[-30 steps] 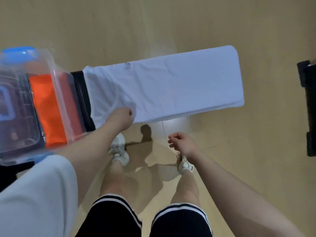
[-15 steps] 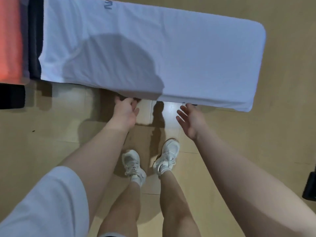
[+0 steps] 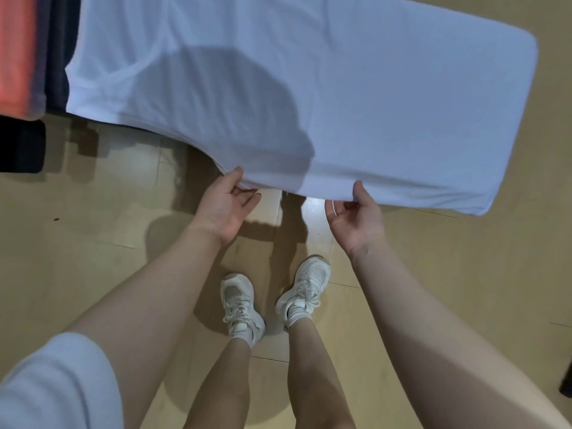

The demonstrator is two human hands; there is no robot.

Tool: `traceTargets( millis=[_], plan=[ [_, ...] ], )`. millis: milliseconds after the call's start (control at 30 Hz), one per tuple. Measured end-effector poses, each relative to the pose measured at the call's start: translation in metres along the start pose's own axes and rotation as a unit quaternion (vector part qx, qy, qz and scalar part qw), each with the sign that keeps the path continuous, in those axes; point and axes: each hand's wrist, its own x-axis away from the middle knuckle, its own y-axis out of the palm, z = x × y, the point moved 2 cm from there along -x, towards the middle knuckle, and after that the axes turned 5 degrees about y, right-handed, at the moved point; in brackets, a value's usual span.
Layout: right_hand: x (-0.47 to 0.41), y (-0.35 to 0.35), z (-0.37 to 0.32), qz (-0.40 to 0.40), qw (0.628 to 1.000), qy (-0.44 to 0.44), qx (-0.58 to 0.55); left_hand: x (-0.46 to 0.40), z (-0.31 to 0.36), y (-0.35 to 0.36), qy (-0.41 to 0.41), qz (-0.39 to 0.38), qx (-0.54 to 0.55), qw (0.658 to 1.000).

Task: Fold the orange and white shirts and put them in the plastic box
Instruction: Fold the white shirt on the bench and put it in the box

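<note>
The white shirt (image 3: 356, 88) lies spread over a long narrow bench and drapes over its near edge. My left hand (image 3: 226, 209) pinches that near hem, thumb on top, fingers under the cloth. My right hand (image 3: 356, 215) grips the same hem a little to the right, thumb on top. The folded orange shirt (image 3: 15, 54) shows at the far left edge. The plastic box around it cannot be made out here.
A dark bench end (image 3: 55, 51) shows between the orange and white shirts, and a black block (image 3: 21, 147) sits below it. The wooden floor (image 3: 93, 243) lies underneath. My two white shoes (image 3: 269, 301) stand just in front of the bench.
The camera has come closer to the bench. Both hands rose from just below the shirt's near edge and closed on its hem.
</note>
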Motion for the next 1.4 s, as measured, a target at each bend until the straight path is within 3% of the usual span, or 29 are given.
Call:
traceTargets(
  millis=[267,500,667,767,933,1033,1100,1167,1267,1333,1400],
  plan=[
    [0.046,-0.015,-0.001,0.053,0.996,0.023,0.066,0.037,0.005,0.001,-0.052,0.019,0.023,0.998],
    [0.048,-0.005,-0.010,0.046,0.999,0.003,-0.009,0.041,0.011,0.011,-0.082,-0.004,0.030,0.996],
    [0.076,0.003,-0.018,0.186,0.980,-0.038,0.059,0.069,0.030,0.017,-0.017,0.092,-0.096,0.991],
    [0.097,0.024,-0.033,0.223,0.964,-0.090,0.115,0.079,0.049,0.031,0.011,0.152,-0.112,0.982],
    [0.101,0.063,-0.062,0.212,0.950,-0.137,0.181,0.066,0.079,0.069,0.012,0.222,-0.058,0.973],
    [0.088,0.086,-0.078,0.174,0.959,-0.121,0.190,0.046,0.099,0.090,0.009,0.206,0.027,0.978],
    [0.075,0.098,-0.085,0.121,0.954,-0.117,0.247,0.030,0.114,0.103,0.028,0.187,0.021,0.982],
    [0.064,0.105,-0.087,0.116,0.894,-0.169,0.400,0.018,0.123,0.107,0.049,0.178,-0.047,0.982],
    [0.062,0.107,-0.080,0.094,0.678,-0.308,0.661,0.015,0.122,0.090,0.076,0.164,-0.254,0.950],
    [0.064,0.113,-0.061,0.009,0.527,-0.366,0.767,0.017,0.121,0.067,0.101,0.177,-0.423,0.883],
    [0.058,0.121,-0.035,-0.074,0.386,-0.368,0.842,0.018,0.124,0.048,0.155,0.158,-0.543,0.810]
  ],
)
